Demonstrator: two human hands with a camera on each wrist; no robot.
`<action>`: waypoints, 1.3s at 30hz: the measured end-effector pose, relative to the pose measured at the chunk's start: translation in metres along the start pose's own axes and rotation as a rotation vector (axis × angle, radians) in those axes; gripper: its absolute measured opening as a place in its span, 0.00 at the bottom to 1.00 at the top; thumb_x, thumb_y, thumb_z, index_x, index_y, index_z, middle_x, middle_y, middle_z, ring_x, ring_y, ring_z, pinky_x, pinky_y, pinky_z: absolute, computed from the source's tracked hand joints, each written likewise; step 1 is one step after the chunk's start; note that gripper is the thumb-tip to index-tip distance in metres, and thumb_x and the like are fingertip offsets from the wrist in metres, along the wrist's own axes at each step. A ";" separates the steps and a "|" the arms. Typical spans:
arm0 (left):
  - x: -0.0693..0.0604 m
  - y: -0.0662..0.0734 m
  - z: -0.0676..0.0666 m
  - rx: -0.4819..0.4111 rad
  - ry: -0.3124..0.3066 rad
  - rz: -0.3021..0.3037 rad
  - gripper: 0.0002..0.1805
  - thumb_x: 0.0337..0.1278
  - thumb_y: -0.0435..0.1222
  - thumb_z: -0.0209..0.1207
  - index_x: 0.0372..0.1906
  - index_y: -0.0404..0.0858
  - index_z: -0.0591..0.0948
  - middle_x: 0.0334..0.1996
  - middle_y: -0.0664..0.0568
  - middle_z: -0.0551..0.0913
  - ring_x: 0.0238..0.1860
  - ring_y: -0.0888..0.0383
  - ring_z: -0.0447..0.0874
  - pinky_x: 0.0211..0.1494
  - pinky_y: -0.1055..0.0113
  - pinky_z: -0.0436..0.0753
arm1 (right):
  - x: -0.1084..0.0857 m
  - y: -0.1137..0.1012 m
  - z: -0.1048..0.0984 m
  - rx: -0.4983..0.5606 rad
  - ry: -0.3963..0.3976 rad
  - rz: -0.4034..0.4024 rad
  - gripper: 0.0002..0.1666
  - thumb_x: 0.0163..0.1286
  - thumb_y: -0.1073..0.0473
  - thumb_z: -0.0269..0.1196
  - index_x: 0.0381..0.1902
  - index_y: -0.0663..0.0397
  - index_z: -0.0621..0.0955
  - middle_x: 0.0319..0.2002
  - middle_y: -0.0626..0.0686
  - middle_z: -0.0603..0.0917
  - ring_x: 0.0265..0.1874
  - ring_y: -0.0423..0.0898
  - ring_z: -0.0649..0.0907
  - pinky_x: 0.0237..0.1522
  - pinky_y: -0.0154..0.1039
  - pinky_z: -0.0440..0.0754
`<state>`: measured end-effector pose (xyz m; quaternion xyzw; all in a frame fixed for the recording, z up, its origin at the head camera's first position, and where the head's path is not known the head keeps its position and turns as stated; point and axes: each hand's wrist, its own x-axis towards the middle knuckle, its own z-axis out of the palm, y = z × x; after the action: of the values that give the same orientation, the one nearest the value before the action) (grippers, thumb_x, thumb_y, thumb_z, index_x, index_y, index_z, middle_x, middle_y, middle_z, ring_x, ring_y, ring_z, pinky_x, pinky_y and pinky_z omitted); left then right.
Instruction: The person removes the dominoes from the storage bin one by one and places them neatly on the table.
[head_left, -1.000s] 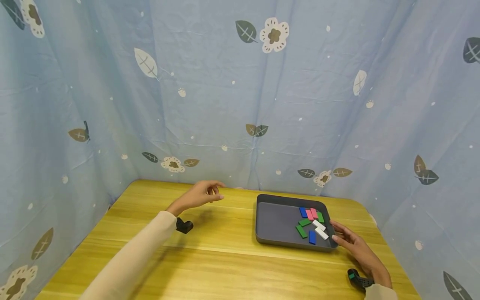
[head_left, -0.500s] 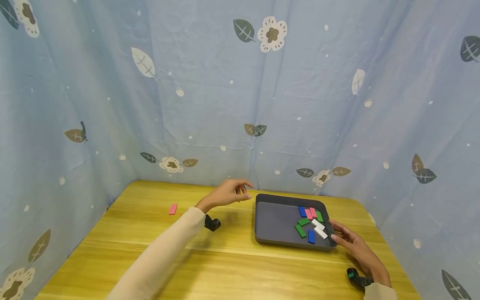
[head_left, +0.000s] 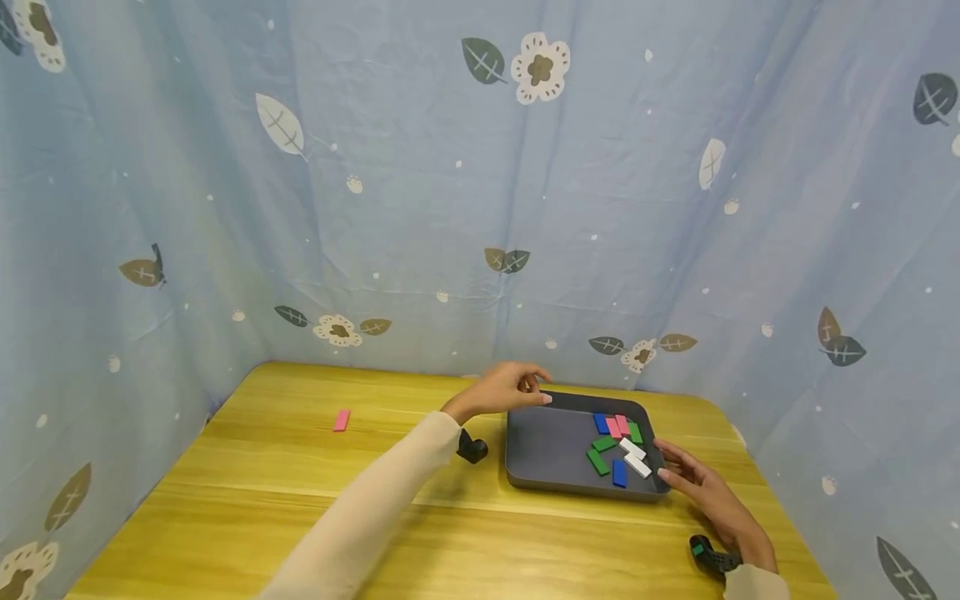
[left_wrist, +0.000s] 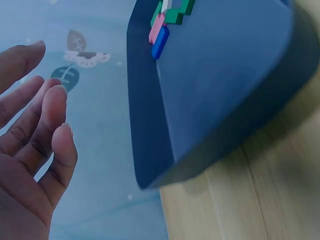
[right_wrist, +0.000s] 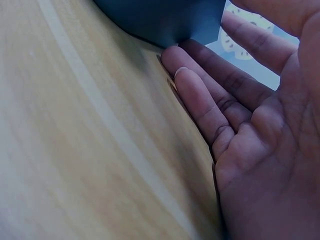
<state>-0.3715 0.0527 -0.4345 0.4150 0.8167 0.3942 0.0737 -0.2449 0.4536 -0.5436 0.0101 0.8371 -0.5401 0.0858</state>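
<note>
My left hand [head_left: 504, 390] hovers over the back left corner of the dark tray [head_left: 551, 486], its fingers loosely bent and nothing held. In the left wrist view that hand [left_wrist: 37, 132] appears beside the tray wall [left_wrist: 150, 120], thumb and fingers apart. At the tray's right side my right hand [head_left: 712, 496] touches the rim with thumb and fingers spread. The right wrist view has its fairly straight fingers [right_wrist: 202, 102] by the outer wall [right_wrist: 165, 22]. Blue [head_left: 619, 473], green [head_left: 597, 462], pink [head_left: 613, 427] and white [head_left: 637, 465] blocks lie in the tray's right part.
One pink block [head_left: 341, 420] lies on the left part of the wooden table [head_left: 247, 475]. A patterned blue curtain [head_left: 405, 208] hangs behind the table and along its sides.
My left hand has moved right, from the left part of the table to above the tray's back left corner. The pink block at left has come into view. My right hand remains at the tray.
</note>
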 end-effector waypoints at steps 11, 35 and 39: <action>0.045 0.007 0.040 -0.012 -0.049 -0.008 0.20 0.68 0.45 0.67 0.60 0.42 0.84 0.34 0.58 0.85 0.35 0.65 0.82 0.41 0.72 0.81 | -0.001 0.003 0.001 0.006 0.029 -0.010 0.39 0.76 0.44 0.63 0.80 0.38 0.64 0.75 0.60 0.65 0.65 0.57 0.73 0.62 0.51 0.74; 0.076 -0.012 0.096 0.074 -0.089 -0.062 0.21 0.63 0.38 0.71 0.58 0.34 0.84 0.31 0.55 0.84 0.30 0.65 0.79 0.41 0.71 0.78 | 0.000 0.004 -0.001 0.020 0.037 -0.040 0.36 0.77 0.46 0.63 0.79 0.36 0.66 0.74 0.56 0.68 0.63 0.55 0.74 0.61 0.49 0.73; 0.075 -0.020 0.101 0.035 -0.097 -0.108 0.22 0.63 0.37 0.71 0.59 0.34 0.84 0.30 0.56 0.84 0.26 0.64 0.80 0.36 0.71 0.79 | -0.001 0.004 0.000 0.021 0.024 -0.050 0.37 0.77 0.47 0.63 0.79 0.36 0.66 0.75 0.57 0.66 0.65 0.56 0.73 0.62 0.50 0.73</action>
<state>-0.3868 0.1602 -0.5016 0.3899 0.8402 0.3549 0.1271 -0.2436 0.4552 -0.5470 -0.0034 0.8324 -0.5507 0.0620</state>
